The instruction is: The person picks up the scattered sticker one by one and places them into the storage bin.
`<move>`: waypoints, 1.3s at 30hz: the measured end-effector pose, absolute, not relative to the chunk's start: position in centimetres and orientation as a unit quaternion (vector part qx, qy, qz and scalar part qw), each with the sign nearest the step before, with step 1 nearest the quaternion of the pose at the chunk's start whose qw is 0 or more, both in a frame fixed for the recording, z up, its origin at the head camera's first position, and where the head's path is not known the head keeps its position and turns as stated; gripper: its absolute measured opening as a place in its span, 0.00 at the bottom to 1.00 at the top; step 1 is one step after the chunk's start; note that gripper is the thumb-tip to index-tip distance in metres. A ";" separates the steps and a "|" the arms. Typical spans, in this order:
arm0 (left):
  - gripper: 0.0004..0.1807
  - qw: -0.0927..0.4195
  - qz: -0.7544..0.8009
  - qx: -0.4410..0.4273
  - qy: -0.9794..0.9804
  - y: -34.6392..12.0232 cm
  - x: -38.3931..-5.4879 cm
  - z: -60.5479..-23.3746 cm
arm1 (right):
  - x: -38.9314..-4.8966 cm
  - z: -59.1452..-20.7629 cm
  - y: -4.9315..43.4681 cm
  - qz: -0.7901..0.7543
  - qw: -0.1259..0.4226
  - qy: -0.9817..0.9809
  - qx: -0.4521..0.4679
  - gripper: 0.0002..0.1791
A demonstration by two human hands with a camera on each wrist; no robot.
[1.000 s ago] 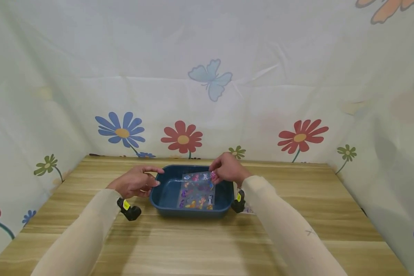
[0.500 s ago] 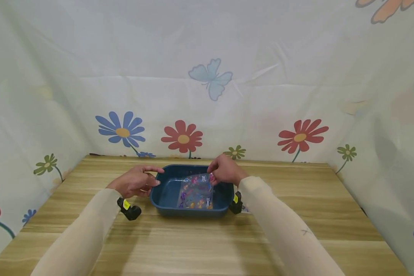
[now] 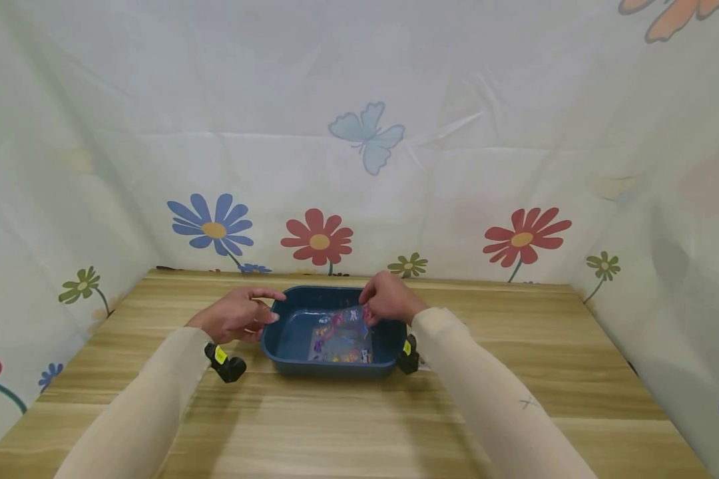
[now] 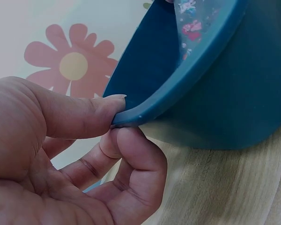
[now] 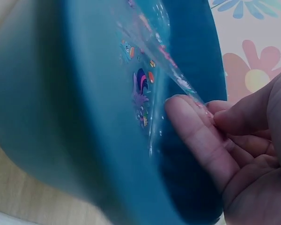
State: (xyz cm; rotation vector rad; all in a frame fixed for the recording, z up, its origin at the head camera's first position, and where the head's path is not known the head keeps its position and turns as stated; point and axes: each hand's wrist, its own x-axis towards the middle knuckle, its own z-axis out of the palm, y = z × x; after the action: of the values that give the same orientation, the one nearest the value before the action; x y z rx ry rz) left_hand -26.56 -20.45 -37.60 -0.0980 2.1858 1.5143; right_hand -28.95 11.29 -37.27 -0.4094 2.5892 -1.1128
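Observation:
A dark blue plastic basin [image 3: 329, 370] with rounded corners stands on the wooden table. At its left end, my left hand [image 3: 234, 317] pinches the rim between thumb and curled finger, as the left wrist view shows close up [image 4: 79, 140]. Inside the basin lies a clear plastic sheet [image 3: 340, 340] printed with small colourful cartoon figures. My right hand [image 3: 391, 297] reaches over the basin's back right and pinches the sheet's upper right corner. In the right wrist view, thumb and fingers grip the raised edge of the sheet [image 5: 171, 61], which bends down into the basin.
The wooden table [image 3: 311, 426] extends in front and to both sides. A flower-printed cloth [image 3: 443, 219] hangs behind it and along the sides. Beside the basin's right end a pale flat edge [image 3: 425, 365] shows, mostly hidden by my right wrist.
My right hand has moved slightly left and down, lowering the held corner of the sheet into the basin. The sheet now bends more. My left hand stays at the rim.

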 end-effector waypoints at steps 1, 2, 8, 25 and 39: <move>0.32 0.237 0.552 -0.035 0.799 -20.4 -26.5 -37.6 | -29.0 -37.3 11.3 -0.385 0.147 0.900 -0.142 0.13; 0.32 0.237 0.551 -0.034 0.799 -20.4 -26.5 -37.6 | -29.0 -37.3 11.2 -0.384 0.147 0.901 -0.143 0.14; 0.32 0.238 0.549 -0.037 0.800 -20.4 -26.6 -37.6 | -28.9 -37.4 11.2 -0.360 0.135 0.911 -0.149 0.14; 0.32 0.240 0.550 -0.034 0.799 -20.5 -26.8 -37.8 | -29.2 -37.7 10.7 -0.280 0.099 0.934 -0.197 0.16; 0.32 0.244 0.550 -0.033 0.798 -20.5 -26.8 -37.7 | -29.1 -37.1 11.2 -0.277 0.095 0.939 -0.179 0.17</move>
State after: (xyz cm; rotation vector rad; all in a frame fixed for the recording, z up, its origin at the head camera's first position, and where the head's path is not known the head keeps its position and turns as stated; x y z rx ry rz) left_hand -26.79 -20.45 -37.73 -0.0905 2.1782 1.5024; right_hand -29.11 11.19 -37.11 -0.5313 2.7846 -0.8223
